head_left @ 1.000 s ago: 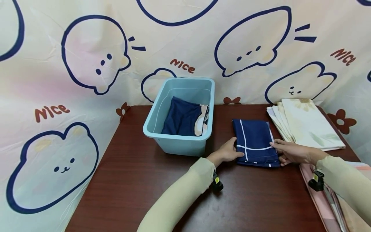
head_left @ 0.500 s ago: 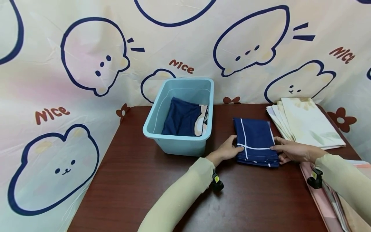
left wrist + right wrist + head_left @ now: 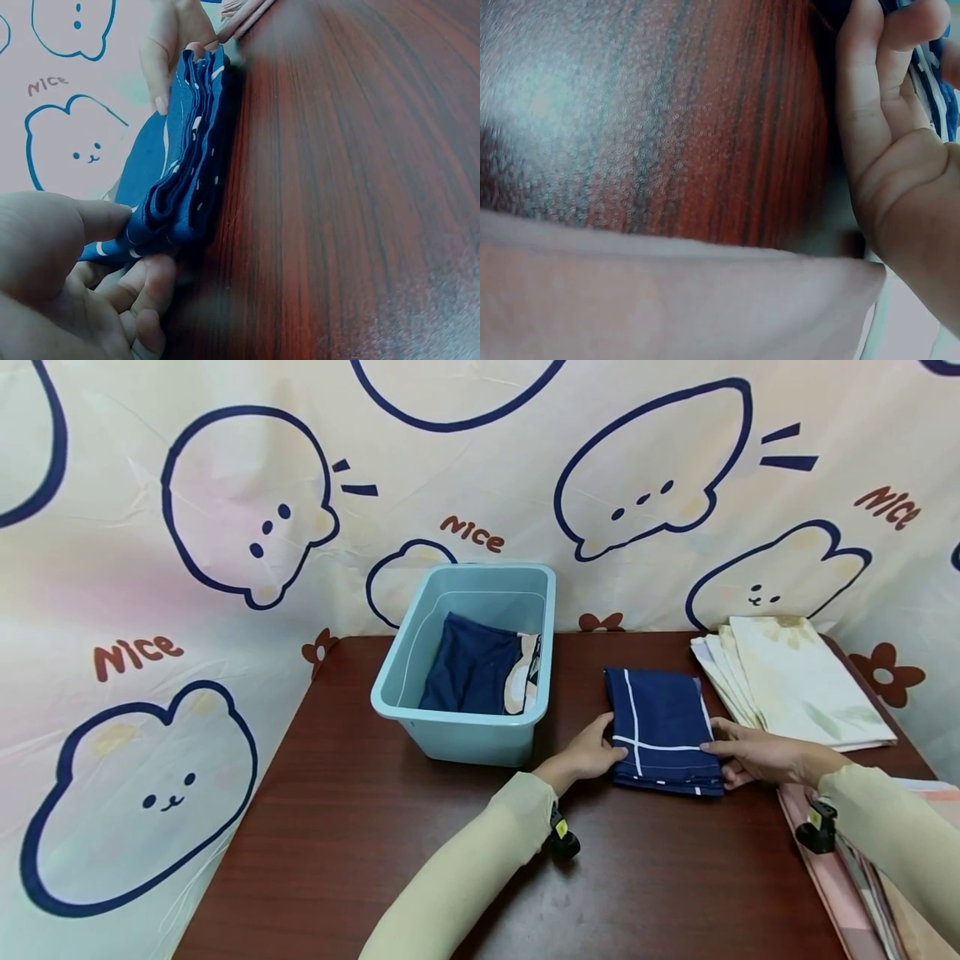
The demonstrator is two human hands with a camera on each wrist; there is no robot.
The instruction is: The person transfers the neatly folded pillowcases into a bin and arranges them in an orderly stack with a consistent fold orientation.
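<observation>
A folded navy cloth (image 3: 663, 714) with white crossing lines lies on the table to the right of the blue bin. My left hand (image 3: 590, 751) pinches its left edge, thumb on top and fingers below, as the left wrist view shows. At the opposite edge my right hand (image 3: 759, 752) grips the cloth, with the thumb over the upper layer. Several folded layers (image 3: 196, 142) show along the cloth's near side in the left wrist view. In the right wrist view, the right hand's fingers (image 3: 866, 90) curl at the cloth, which is mostly cut off by the frame.
A light blue plastic bin (image 3: 468, 735) stands at the back, holding a navy cloth (image 3: 474, 664) and a patterned one. Folded cream fabric (image 3: 810, 681) lies at the back right. Pink and beige fabric (image 3: 817, 868) lies under the right forearm. A printed sheet (image 3: 480, 468) hangs behind.
Both hands keep hold of the folded cloth's sides; the left thumb and right fingers have shifted slightly along the edges. The cloth stays in nearly the same place.
</observation>
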